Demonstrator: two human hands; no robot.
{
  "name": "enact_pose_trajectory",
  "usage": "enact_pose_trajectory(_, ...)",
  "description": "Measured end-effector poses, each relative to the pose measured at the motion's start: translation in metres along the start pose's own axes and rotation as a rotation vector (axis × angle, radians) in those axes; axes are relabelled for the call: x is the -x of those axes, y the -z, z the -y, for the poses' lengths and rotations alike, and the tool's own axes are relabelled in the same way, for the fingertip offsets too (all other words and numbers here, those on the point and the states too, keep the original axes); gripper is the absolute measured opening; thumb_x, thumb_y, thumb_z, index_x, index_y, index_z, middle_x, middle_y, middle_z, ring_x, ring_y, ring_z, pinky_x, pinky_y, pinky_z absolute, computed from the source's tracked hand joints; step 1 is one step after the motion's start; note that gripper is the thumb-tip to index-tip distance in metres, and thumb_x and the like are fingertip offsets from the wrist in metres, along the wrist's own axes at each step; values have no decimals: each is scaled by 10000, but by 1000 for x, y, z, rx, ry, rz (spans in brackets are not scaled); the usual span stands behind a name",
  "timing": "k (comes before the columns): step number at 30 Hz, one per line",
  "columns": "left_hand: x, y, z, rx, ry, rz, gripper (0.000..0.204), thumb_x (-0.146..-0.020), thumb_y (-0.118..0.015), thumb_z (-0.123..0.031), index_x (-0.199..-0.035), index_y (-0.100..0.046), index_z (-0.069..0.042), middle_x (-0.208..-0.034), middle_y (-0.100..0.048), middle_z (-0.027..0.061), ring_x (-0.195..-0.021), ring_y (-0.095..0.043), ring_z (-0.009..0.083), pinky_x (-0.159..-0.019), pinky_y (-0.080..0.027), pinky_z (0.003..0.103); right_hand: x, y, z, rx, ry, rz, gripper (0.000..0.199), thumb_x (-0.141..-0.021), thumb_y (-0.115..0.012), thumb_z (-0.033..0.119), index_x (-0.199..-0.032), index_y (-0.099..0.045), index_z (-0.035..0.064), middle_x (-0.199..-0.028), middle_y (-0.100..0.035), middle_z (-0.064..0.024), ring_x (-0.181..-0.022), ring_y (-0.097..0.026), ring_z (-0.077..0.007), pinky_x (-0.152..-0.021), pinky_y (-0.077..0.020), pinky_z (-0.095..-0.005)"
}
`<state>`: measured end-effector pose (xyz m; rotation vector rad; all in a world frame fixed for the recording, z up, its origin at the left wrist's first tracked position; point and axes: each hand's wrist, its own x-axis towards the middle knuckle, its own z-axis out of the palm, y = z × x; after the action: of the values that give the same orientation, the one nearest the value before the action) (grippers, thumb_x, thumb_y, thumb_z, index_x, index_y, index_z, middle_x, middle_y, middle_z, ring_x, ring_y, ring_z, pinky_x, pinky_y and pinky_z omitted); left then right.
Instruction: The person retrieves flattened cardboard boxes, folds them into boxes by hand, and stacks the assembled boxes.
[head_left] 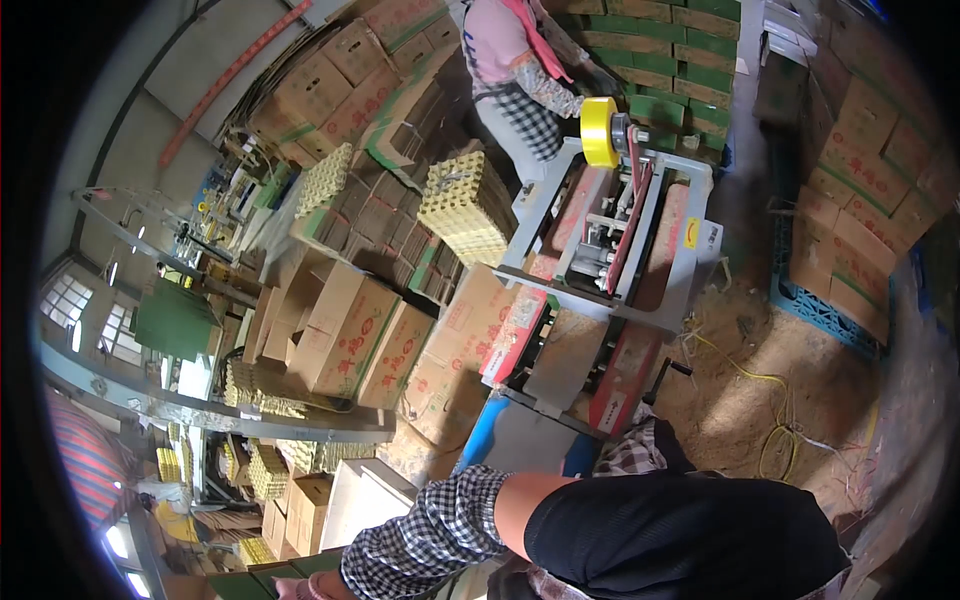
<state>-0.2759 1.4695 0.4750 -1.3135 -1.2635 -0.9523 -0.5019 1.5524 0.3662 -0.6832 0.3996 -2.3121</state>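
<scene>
Nearest item: the person's left hand (305, 587), at the lower edge of the head view, only partly in frame, its checked sleeve (430, 535) running up to a black-clad shoulder; whether its fingers are spread or closed cannot be told, and what it touches is cut off by the edge. The right hand is out of view. Just beside the left hand lie flat green-edged cartons (255, 580), and just above the sleeve a pale flat sheet of cardboard (365, 495). Further out, left of centre: open brown shipping cartons with red print (350, 335), standing close together, and stacks of yellow moulded trays (262, 470) near the lower left. Centre: a grey carton-sealing machine (610, 250), a sealed brown box (470, 325) lying at its near left side, a blue roller end (487, 430) at its near corner. On top of the machine's far end sits a yellow tape roll (598, 132). Beside the machine, a tall stack of yellow trays (468, 205). Far end: another person (515, 75) in a checked apron stands behind the machine, before a wall of stacked green-and-brown cartons (690, 60). Right: more brown cartons on a blue pallet (820, 315).
</scene>
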Motion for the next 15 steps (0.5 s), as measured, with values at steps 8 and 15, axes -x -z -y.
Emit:
enact_pose_trajectory(8,38,82,68,6,177,45,304,-793,-635,-241,-870,-560,44,-880,-591,208,-813,-588,288,-748,-498,399,-16,-88,-134,571,789,-316,457,-828,-642,272,-1183,-562,-4,-1152,-616,-131,-1026,-588,-218,-845,-481,-377)
enact_pose_trajectory(15,148,78,85,355,607,204,366,-793,-649,-257,-964,-577,58,-964,-599,215,-904,-599,311,-810,-498,417,190,-13,-106,172,902,-632,539,-755,-740,148,-1240,-532,40,-1013,-666,-55,-859,-635,-134,-749,-524,-268)
